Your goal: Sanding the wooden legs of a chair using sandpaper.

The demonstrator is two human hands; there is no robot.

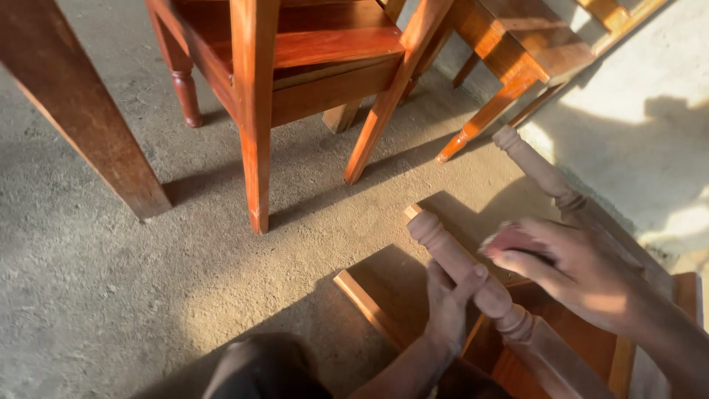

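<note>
An unfinished wooden chair lies on its side low in the view. Its near turned leg (452, 253) points up and away from me, and my left hand (452, 304) is wrapped around it from below. A little to the right of that leg, my right hand (572, 270) is closed on a small reddish pad (511, 239), apparently sandpaper. The chair's second turned leg (533, 168) sticks out beyond my right hand. Its seat frame (368, 303) rests on the ground.
Varnished wooden chairs (295, 52) stand at the top, their legs (255, 170) close in front of me. A dark wooden leg (81, 111) slants at the left, more furniture (524, 41) at the top right. The ground (111, 281) is rough concrete. My dark knee (266, 369) is at the bottom.
</note>
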